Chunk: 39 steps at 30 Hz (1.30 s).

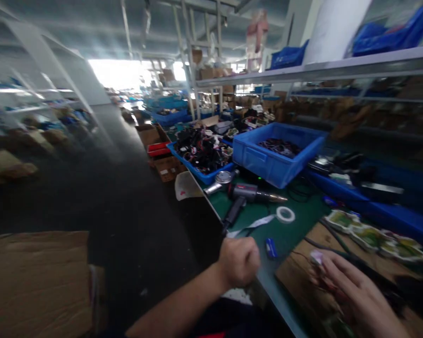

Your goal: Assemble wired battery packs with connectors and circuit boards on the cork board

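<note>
My left hand [238,261] is curled into a fist at the near edge of the green workbench [296,232], next to a small blue lighter-like object [270,248]; whatever it grips is hidden. My right hand [352,288] rests on a brown cardboard sheet [296,272], fingers together, pinching a small pale piece [316,257] near a thin black cable [329,249]. The picture is blurred by motion.
A heat gun [245,195], a roll of white tape [285,214] and a metal tin [223,177] lie further along the bench. Blue bins [264,159] hold cables and parts. A cardboard box [38,281] stands on the dark floor at left. Shelves run overhead at right.
</note>
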Each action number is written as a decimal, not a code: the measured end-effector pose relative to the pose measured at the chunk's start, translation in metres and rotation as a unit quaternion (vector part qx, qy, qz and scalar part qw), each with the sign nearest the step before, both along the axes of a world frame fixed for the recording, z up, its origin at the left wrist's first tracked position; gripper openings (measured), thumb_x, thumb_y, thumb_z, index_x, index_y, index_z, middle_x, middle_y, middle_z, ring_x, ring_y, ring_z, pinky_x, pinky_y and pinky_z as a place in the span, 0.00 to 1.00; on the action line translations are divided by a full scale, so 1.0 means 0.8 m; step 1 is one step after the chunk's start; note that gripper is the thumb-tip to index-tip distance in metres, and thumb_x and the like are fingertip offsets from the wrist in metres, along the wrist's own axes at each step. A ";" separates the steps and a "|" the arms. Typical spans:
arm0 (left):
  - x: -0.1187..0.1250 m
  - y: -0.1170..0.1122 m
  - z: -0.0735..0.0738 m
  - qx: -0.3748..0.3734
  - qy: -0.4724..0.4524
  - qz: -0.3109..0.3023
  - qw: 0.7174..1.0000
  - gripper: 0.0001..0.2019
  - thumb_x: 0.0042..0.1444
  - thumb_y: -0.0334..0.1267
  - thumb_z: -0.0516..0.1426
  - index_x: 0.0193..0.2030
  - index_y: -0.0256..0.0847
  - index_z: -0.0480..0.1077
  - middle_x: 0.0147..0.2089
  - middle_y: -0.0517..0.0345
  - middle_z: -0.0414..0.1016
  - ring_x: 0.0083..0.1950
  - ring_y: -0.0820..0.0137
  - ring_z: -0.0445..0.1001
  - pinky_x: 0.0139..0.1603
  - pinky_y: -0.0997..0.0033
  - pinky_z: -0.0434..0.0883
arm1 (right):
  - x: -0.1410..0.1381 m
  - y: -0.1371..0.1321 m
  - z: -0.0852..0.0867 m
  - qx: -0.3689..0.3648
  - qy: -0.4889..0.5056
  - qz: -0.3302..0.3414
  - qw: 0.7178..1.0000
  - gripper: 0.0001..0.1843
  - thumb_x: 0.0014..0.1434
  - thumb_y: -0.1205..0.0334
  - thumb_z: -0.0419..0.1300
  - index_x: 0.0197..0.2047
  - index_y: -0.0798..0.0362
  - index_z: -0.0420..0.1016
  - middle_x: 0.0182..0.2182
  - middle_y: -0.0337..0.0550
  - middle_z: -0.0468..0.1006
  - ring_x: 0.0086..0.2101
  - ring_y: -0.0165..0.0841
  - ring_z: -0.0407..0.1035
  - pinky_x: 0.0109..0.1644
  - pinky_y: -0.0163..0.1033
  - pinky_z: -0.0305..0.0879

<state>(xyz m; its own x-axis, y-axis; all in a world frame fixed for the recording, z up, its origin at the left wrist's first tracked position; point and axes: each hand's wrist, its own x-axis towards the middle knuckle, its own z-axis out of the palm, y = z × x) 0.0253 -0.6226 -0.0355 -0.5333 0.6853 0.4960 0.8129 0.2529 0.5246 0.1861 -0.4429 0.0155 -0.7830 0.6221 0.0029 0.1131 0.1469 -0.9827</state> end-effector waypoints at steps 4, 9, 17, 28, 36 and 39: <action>-0.038 -0.027 -0.003 -0.008 -0.015 0.005 1.000 0.22 0.69 0.40 0.46 0.23 0.41 0.62 0.21 0.58 0.66 0.24 0.71 0.66 0.29 0.69 0.56 | -0.002 0.005 0.003 -0.109 -0.022 -0.014 0.994 0.26 0.59 0.37 0.61 0.41 0.53 0.79 0.29 0.47 0.78 0.28 0.38 0.74 0.27 0.39 0.72; -0.080 -0.066 -0.010 -0.278 0.005 0.149 0.949 0.26 0.70 0.53 0.44 0.28 0.41 0.71 0.31 0.54 0.79 0.34 0.64 0.77 0.32 0.71 0.60 | -0.004 0.016 0.000 0.023 -0.002 0.001 1.000 0.22 0.61 0.40 0.61 0.43 0.52 0.75 0.33 0.45 0.78 0.30 0.35 0.72 0.31 0.37 0.71; -0.121 -0.135 -0.049 -0.422 -0.073 0.184 0.885 0.23 0.69 0.40 0.43 0.64 0.40 0.68 0.61 0.45 0.76 0.57 0.55 0.77 0.51 0.62 0.72 | -0.005 0.068 -0.009 0.376 -0.057 -0.036 0.924 0.16 0.65 0.49 0.59 0.47 0.51 0.78 0.40 0.47 0.81 0.36 0.38 0.75 0.43 0.42 0.72; -0.117 -0.160 -0.066 -0.539 -0.120 0.180 0.814 0.21 0.66 0.47 0.49 0.39 0.38 0.79 0.41 0.41 0.82 0.41 0.55 0.80 0.35 0.66 0.71 | 0.005 0.101 0.000 0.401 -0.137 0.066 0.903 0.20 0.69 0.50 0.53 0.55 0.49 0.79 0.51 0.48 0.80 0.50 0.43 0.74 0.54 0.48 0.70; -0.041 -0.038 -0.010 -0.129 0.080 0.027 0.988 0.15 0.68 0.43 0.51 0.49 0.41 0.76 0.49 0.52 0.81 0.50 0.63 0.78 0.52 0.65 0.73 | 0.033 0.098 0.050 0.450 -0.036 -0.071 0.889 0.16 0.67 0.51 0.59 0.52 0.48 0.79 0.48 0.45 0.81 0.46 0.40 0.76 0.52 0.45 0.72; -0.025 0.017 -0.015 -0.111 0.096 -0.139 0.979 0.21 0.65 0.34 0.53 0.64 0.43 0.66 0.64 0.52 0.72 0.63 0.63 0.71 0.63 0.60 0.69 | 0.039 0.081 0.059 0.439 -0.011 -0.085 0.894 0.14 0.66 0.53 0.61 0.53 0.46 0.79 0.48 0.42 0.81 0.44 0.37 0.77 0.49 0.42 0.73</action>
